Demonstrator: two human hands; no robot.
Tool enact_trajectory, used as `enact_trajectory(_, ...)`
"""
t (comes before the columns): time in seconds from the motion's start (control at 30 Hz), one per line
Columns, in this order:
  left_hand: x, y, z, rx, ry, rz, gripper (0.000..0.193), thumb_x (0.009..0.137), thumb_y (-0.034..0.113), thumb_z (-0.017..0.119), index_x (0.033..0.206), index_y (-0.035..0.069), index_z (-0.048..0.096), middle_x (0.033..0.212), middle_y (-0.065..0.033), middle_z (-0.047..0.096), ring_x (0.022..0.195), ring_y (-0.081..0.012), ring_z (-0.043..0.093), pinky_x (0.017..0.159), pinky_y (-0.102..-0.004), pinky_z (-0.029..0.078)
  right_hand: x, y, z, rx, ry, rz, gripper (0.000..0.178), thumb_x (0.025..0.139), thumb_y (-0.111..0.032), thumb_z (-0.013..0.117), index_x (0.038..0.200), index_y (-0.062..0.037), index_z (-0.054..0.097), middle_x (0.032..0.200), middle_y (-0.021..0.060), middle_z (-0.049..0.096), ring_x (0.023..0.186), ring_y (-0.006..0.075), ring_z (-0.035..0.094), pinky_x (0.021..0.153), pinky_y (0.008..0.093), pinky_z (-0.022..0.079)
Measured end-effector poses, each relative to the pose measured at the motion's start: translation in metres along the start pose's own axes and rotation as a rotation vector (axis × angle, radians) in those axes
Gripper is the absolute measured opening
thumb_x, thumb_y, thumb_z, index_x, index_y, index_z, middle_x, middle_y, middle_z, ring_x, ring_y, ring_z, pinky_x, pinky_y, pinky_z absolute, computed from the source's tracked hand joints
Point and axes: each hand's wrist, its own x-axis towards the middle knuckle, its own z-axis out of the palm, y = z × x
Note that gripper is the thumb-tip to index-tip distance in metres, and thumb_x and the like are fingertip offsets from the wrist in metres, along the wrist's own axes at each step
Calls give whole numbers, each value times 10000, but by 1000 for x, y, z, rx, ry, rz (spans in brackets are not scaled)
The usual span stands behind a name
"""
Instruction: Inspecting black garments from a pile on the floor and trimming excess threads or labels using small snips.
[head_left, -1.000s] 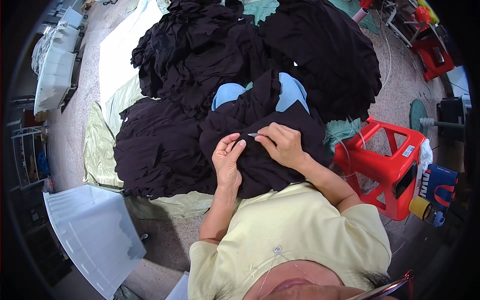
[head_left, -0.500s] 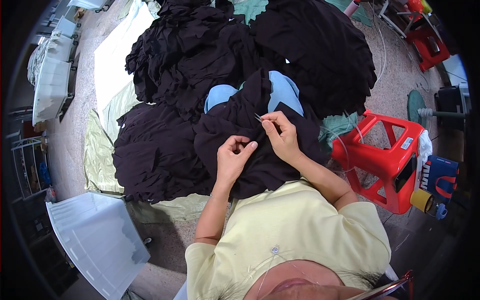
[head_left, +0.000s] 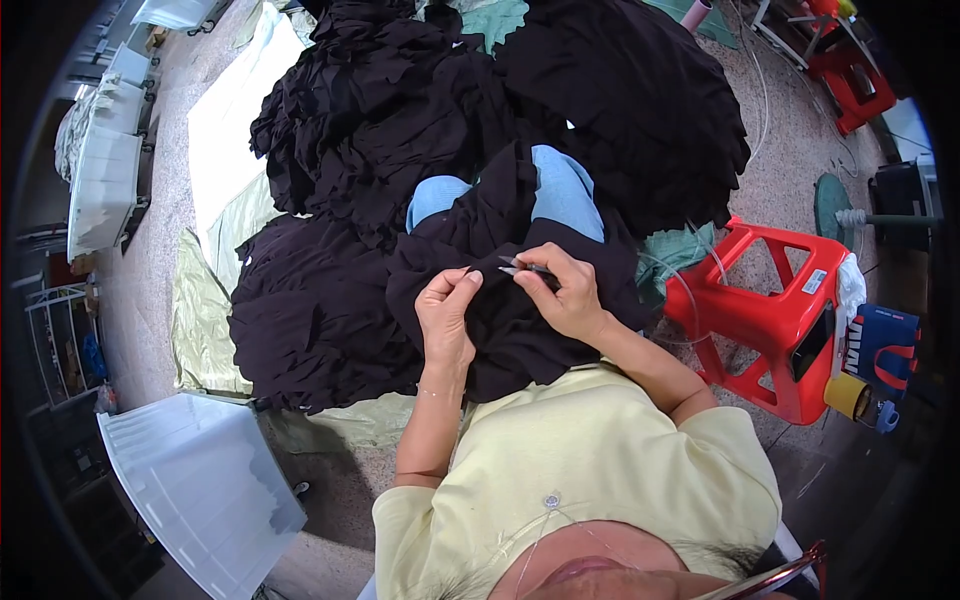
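A dark cloth piece [head_left: 525, 350] lies over my lap, with my light-blue trouser knees [head_left: 567, 198] showing beyond it. My left hand [head_left: 447, 320] is closed, thumb and fingertips pinching a bit of this cloth. Just to its right, my right hand [head_left: 568, 298] wraps round a pair of small thread snips [head_left: 509, 266]. Their two short blades are parted and point left, toward the pinched cloth. Whether a thread lies between the blades is too fine to make out.
Large heaps of dark cloth [head_left: 390, 110] surround my knees ahead and to the left. A red plastic stool [head_left: 770, 310] stands at the right, a phone and a blue bag [head_left: 880, 345] beside it. At the lower left is a whitish plastic bin [head_left: 190, 480].
My left hand has risen slightly and now pinches the cloth. My right hand has moved a little down, bringing the snips closer to the left fingertips, their blades now parted.
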Motion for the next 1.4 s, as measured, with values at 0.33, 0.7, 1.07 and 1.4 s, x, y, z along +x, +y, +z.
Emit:
enact_trajectory(0.33,-5,-4,-2,23,15,34,32,828,-19,695,833,8,679,853,-18,673,749,-50,585,738,-189,459,0,2,5,-107,-39,-93,199,819,-161,737,908,-47,601,761,63,630,567,210,615,501,299,470)
enact_trajectory(0.7,-9,-1,4,36,10,63,46,814,-41,681,800,0,664,945,-71,694,773,-65,577,778,-211,458,-1,-5,-1,-94,-9,-28,144,818,-64,725,898,2,625,769,101,640,604,216,627,536,279,475)
enact_trajectory(1.07,2,-14,-18,-121,26,-89,92,808,-37,656,805,41,607,835,-32,660,665,-79,547,699,-205,461,6,-11,-12,129,84,192,151,902,-134,669,965,-10,611,810,74,667,701,147,650,638,254,495)
enact_trajectory(1.4,-16,-4,3,690,-112,59,263,824,195,750,934,24,584,841,19,560,771,-67,484,721,-219,409,2,1,-10,92,29,268,150,935,-141,629,978,1,609,784,33,635,697,63,565,635,215,455)
